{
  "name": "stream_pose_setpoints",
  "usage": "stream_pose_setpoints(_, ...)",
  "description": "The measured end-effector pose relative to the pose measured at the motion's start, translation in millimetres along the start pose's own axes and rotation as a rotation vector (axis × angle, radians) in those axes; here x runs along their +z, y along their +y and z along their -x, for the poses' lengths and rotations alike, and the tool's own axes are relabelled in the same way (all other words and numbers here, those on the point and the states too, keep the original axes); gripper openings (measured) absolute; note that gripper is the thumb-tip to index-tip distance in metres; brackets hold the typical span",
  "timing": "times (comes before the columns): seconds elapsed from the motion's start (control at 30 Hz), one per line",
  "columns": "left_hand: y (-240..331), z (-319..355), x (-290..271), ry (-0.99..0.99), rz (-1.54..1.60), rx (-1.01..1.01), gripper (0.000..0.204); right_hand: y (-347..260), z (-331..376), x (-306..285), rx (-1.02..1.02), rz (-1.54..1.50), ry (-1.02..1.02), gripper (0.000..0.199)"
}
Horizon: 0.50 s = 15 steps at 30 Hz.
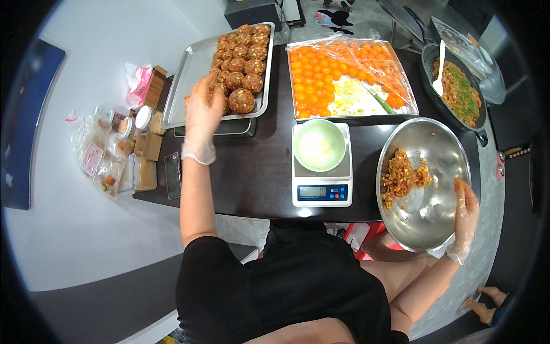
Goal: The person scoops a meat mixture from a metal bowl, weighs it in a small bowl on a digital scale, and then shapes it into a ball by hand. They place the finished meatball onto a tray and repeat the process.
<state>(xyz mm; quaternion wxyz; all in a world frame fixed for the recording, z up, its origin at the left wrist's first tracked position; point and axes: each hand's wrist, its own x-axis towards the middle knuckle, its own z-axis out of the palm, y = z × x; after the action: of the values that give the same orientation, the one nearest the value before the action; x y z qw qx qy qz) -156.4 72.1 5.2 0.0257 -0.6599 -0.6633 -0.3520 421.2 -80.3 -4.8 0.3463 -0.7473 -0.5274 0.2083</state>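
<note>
Head view: L hand [203,112] open over 1 meatball tray [184,74], R hand [465,209] open on 1 steel bowl [441,149].

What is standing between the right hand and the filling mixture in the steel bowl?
Nothing visible. The right hand rests on the near right rim of the steel bowl, and the filling mixture lies on the bowl's left side. Only bare bowl surface lies between them.

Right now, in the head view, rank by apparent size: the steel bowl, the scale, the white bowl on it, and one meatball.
1. Steel bowl, largest; it sits near the picture's rim, where the fisheye bends shapes.
2. Scale.
3. White bowl, covering most of the scale's top.
4. Meatball, smallest.
</note>
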Motion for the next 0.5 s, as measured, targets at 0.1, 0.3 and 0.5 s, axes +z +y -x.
stream_pose_setpoints(0.1,61.6,17.2,21.8,-0.011,0.237,0.122,0.031,-13.4,8.3,-6.0,0.021,0.148,-0.017,0.029)
stream_pose_setpoints(0.3,200.0,81.1,70.9,-0.159,0.930,0.221,0.025,-9.8,-1.8,-3.0,0.068,0.263,-0.136,0.042)
stream_pose_setpoints(0.5,282.4,145.8,116.5,-0.366,1.184,0.331,0.024,-7.2,-27.6,9.4,0.083,0.352,-0.411,0.053)
